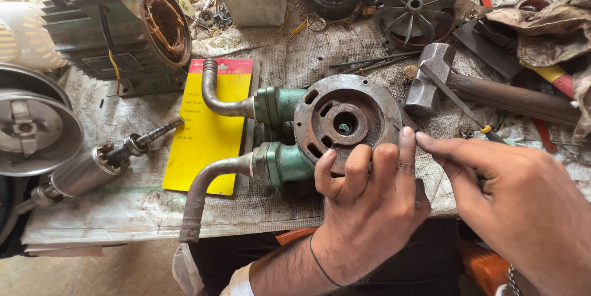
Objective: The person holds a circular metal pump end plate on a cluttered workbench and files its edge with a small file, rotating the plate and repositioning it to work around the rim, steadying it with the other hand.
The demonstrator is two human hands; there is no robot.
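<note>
The left hand [369,200] is coming up from the bottom centre of the frame, back of the hand toward the camera, with a thin dark band around the wrist. Its fingers [359,162] are curling over the lower rim of the pump housing [345,120], grasping it, while the thumb is hiding behind the metal. The housing is sitting at the centre of the frame on the cloth-covered bench [123,203]: a rusty round face with slots and a central bore, two green ports leaving its left side, each carrying a bent pipe [206,182]. The right hand [523,210] is entering from the lower right, fingers drawn together and extended leftward, the fingertips [422,138] touching the housing's right rim beside the left index finger. Whether they are pinching something small there is hard to make out.

A yellow card [206,129] is lying under the pipes. A hammer [480,89] is resting in the upper right, just beyond the housing, with a grey fan wheel [414,8] above it. An electric motor [117,22] is occupying the upper left, cut off by the top edge, and a rotor shaft [98,163] is lying at the left. The right forearm is running out of the frame at the bottom right
</note>
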